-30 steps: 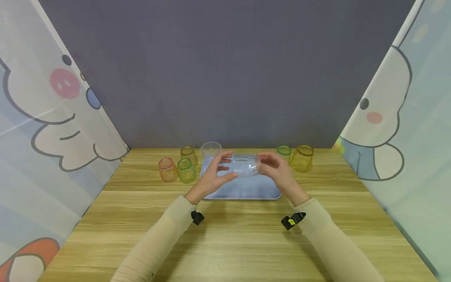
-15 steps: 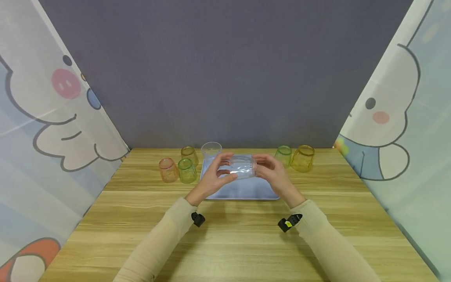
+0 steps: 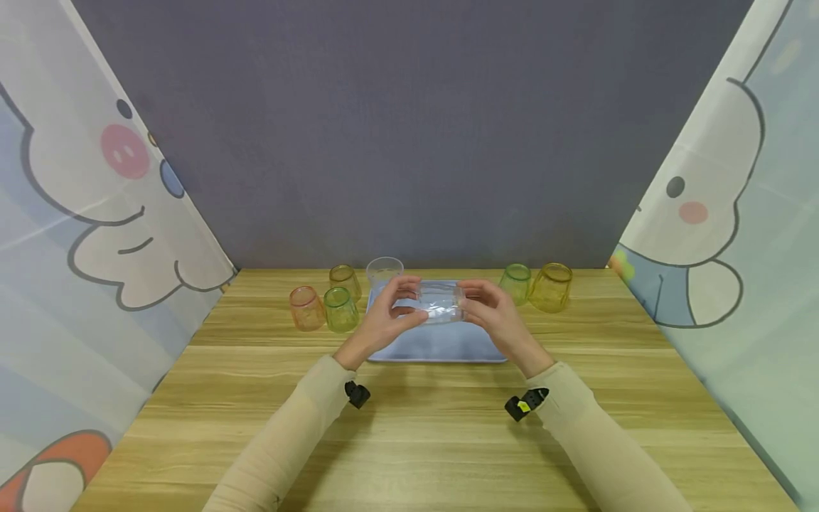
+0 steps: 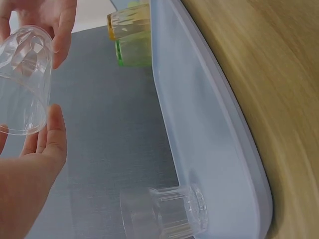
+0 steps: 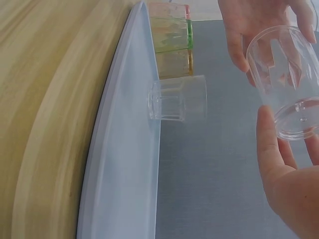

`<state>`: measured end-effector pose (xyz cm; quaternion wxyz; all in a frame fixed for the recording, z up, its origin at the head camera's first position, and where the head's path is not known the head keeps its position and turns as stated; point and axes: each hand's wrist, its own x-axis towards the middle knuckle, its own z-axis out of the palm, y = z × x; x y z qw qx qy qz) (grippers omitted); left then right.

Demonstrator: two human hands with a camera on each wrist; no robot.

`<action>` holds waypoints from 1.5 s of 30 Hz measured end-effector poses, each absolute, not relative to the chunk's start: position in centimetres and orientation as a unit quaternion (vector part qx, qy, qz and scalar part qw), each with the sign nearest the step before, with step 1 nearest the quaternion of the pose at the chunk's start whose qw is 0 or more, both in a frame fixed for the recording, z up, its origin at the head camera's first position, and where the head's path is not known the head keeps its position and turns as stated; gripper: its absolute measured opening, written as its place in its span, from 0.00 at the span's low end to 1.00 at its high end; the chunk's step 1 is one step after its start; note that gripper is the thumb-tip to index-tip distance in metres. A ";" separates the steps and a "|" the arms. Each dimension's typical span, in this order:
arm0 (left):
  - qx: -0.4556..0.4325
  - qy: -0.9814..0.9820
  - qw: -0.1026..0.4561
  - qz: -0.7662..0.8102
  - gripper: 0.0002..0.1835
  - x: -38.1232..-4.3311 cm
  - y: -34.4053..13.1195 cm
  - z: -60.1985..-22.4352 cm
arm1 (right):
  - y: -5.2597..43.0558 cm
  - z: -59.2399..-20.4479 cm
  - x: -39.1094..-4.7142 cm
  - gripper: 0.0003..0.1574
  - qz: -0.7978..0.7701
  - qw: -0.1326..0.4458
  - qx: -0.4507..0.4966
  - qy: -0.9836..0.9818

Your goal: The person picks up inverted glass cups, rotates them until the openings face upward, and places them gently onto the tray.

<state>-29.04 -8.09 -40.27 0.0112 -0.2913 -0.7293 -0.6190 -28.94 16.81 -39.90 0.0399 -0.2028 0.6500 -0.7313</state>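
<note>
A clear plastic cup is held on its side above the pale blue tray, between my two hands. My left hand grips the rim end, thumb in front and fingers behind. At the base end, my right hand pinches the cup with thumb and fingers. The left wrist view shows the faceted base of this cup toward the right hand. A second clear cup stands upright, mouth up, at the tray's back left corner.
Left of the tray stand a pink glass, a green glass and an amber glass. Behind the right hand are another green glass and a yellow glass. A grey panel rises behind the table.
My right hand has moved left with the clear cup, bringing its rim end into my left hand's fingers. Over the last half second both hands have stayed nearly still.
</note>
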 end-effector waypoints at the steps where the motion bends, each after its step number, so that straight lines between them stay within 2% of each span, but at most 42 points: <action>1: -0.292 -0.730 0.012 -0.618 0.33 -29.1 -8.1 -40.3 | 16.8 -39.9 -28.9 0.29 -0.730 0.041 -0.204 0.651; 10: -0.290 -0.738 0.014 -0.609 0.31 -29.2 -8.2 -40.2 | 17.0 -39.8 -28.8 0.33 -0.739 0.072 -0.196 0.641; 23: -0.279 -0.757 0.027 -0.590 0.30 -29.0 -8.5 -39.5 | 17.6 -39.8 -29.1 0.33 -0.720 0.096 -0.195 0.659; 45: -0.261 -0.828 0.075 -0.491 0.32 -29.4 -9.7 -39.5 | 19.1 -39.7 -30.1 0.29 -0.657 0.071 -0.186 0.727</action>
